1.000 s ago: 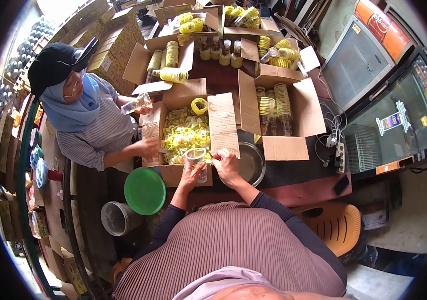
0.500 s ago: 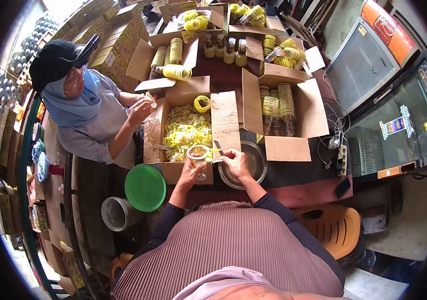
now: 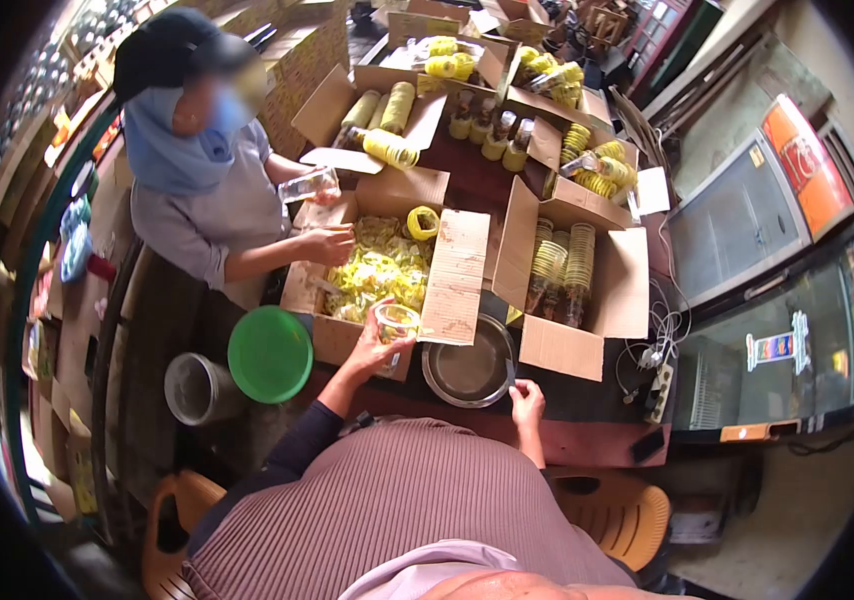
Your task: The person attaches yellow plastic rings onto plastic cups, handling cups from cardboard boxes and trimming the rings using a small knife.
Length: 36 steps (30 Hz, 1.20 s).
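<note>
A clear plastic cup (image 3: 399, 319) is held above the near edge of an open carton (image 3: 455, 290), gripped in the curled fingers of the left hand (image 3: 374, 350). Its mouth is turned upward and its base down, the long axis near upright; the exact tilt cannot be told. By the right hand's (image 3: 528, 402) fingers a thin dark item (image 3: 512, 374) is pinched, beside a steel bowl (image 3: 467, 370). The carton is filled with yellow scraps (image 3: 377, 265). The dark table (image 3: 572, 395) is edged in red on the near side. A glass-fronted fridge (image 3: 792, 380) is seen at right, a co-worker (image 3: 202, 215) at far left.
</note>
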Motion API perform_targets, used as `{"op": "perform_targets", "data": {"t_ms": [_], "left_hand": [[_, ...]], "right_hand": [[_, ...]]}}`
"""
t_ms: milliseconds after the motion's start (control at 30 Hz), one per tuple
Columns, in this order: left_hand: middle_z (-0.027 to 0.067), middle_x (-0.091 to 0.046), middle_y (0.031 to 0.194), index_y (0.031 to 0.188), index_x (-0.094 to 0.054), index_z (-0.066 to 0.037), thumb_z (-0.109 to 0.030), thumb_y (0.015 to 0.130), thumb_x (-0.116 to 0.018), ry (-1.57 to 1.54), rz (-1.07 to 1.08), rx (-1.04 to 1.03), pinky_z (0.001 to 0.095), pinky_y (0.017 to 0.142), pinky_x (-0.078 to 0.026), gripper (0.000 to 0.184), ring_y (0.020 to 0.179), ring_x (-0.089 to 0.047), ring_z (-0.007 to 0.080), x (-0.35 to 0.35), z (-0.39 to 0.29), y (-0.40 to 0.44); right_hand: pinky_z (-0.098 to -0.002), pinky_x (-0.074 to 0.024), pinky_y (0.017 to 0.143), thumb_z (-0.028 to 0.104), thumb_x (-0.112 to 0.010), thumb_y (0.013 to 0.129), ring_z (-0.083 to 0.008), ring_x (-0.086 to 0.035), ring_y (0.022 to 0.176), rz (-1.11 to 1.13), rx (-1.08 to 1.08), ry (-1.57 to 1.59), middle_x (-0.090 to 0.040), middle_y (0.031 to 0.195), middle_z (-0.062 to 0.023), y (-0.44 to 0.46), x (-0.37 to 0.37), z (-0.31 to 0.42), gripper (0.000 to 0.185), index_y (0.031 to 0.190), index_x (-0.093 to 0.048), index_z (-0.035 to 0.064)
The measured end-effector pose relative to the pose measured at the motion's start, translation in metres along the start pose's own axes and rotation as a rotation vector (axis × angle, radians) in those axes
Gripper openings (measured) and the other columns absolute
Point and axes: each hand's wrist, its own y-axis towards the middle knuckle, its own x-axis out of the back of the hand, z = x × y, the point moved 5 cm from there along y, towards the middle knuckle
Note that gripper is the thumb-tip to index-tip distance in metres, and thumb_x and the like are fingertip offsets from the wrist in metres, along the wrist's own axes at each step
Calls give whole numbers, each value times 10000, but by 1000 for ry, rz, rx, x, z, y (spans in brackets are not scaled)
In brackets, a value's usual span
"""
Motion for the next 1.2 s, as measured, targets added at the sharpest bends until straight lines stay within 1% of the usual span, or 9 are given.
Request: {"op": "perform_targets", "data": {"t_ms": [67,300,367,467,533,633,767,967,1200], "left_hand": [[89,-504,1089,1426,-266,-152,-200,755,-779,107,-23,-6,324,872,-469,846,975,-547,164,2,0,1],[102,-555,1161,1404,-302,-90,-242,754,-794,129,4,-54,329,950,-430,829,1046,-549,167,-21,5,1],[114,-562,1164,1402,-313,-93,-257,752,-799,222,32,-78,338,962,-424,828,1070,-551,184,-31,0,-6],[86,-601,1061,1413,-315,-108,-254,745,-809,231,66,-53,333,934,-447,843,1033,-572,177,-43,-7,-17],[62,-619,982,1428,-305,-120,-207,750,-808,247,100,-80,316,874,-478,848,965,-592,156,-48,-4,-23],[56,-626,950,1425,-307,-127,-195,754,-804,270,160,14,308,809,-495,838,919,-600,146,-58,-5,-33],[81,-635,982,1422,-303,-149,-184,758,-797,370,214,-107,325,813,-510,828,910,-624,165,-69,5,-38],[106,-633,1006,1413,-311,-145,-194,785,-762,430,216,-130,370,854,-508,774,976,-628,220,-69,1,-40],[152,-590,1027,1404,-320,-132,-333,771,-777,381,194,-76,380,887,-462,807,1001,-588,269,-55,-1,-48]], "right_hand": [[-283,-513,694,-19,-670,751,-129,-606,756,-22,-194,-41,-658,867,-59,-14,14,-31,195,944,-664,4],[-295,-513,694,-54,-664,727,-157,-605,763,-40,-496,157,-643,850,-80,-38,16,-86,325,1045,-628,5],[-355,-524,760,-7,-768,655,-234,-621,812,-83,-169,-454,-628,949,-124,-36,24,-68,433,1060,-621,33],[-378,-520,779,39,-790,659,-267,-626,894,-180,61,-731,-587,1045,-127,-28,32,-1,477,1097,-601,31],[-366,-525,775,62,-764,710,-256,-636,884,12,-51,-142,-561,1101,-135,-15,20,3,418,1096,-605,38],[-305,-527,779,150,-671,858,-196,-648,870,294,120,41,-634,1037,-111,-4,-7,40,348,1176,-593,33],[-263,-498,840,313,-550,958,-115,-605,965,770,-125,632,-649,1093,-54,-16,-45,101,392,1219,-570,21],[-247,-498,816,283,-571,953,-87,-587,904,956,-148,592,-641,974,-21,-22,-62,139,351,1173,-580,10],[-195,-422,550,310,-642,908,-42,-533,635,970,-171,226,-618,696,26,-15,-61,168,248,918,-689,66]]}}
